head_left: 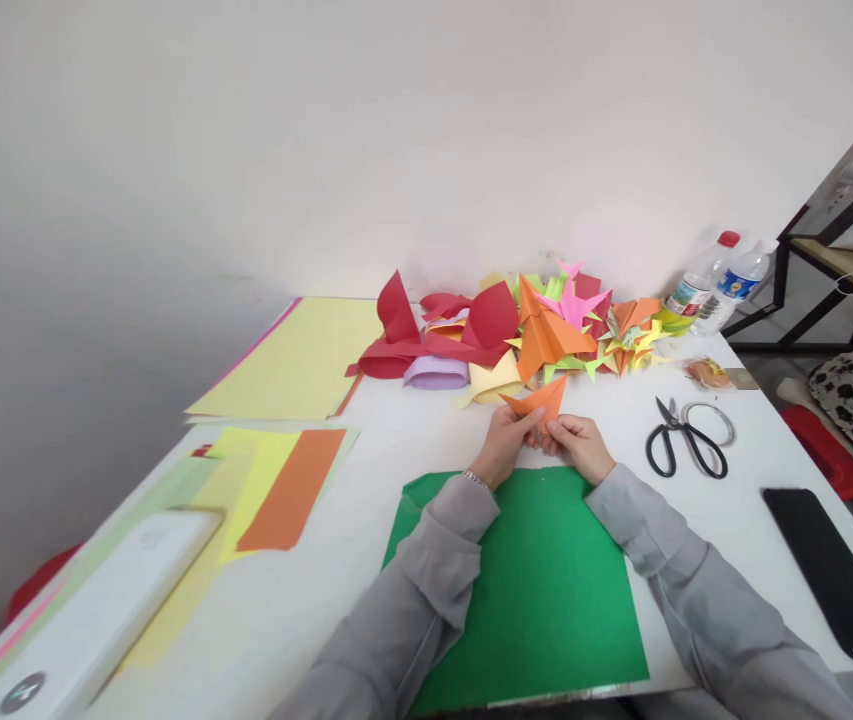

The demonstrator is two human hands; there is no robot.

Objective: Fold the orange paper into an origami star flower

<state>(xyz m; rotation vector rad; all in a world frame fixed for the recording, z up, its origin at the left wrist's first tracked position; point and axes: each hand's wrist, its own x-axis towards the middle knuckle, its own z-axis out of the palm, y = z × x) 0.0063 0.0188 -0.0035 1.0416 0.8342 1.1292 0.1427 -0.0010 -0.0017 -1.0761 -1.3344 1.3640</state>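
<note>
Between my two hands is a piece of folded orange paper point(544, 399) with pointed corners, held up just past the far edge of a green sheet point(546, 580). My left hand point(507, 440) pinches it from the left, thumb lying on top of the paper. From the right, my right hand point(578, 444) grips its lower edge with thumb and fingers closed. The fingertips of both hands nearly meet beneath the paper and are partly hidden.
Folded paper pieces, including a large orange one point(544, 330), are heaped along the wall. Black-handled scissors point(685, 440), a phone point(831, 570) and two bottles point(733, 285) are on the right. Coloured sheets point(295, 365) and a long white device point(103, 610) lie left.
</note>
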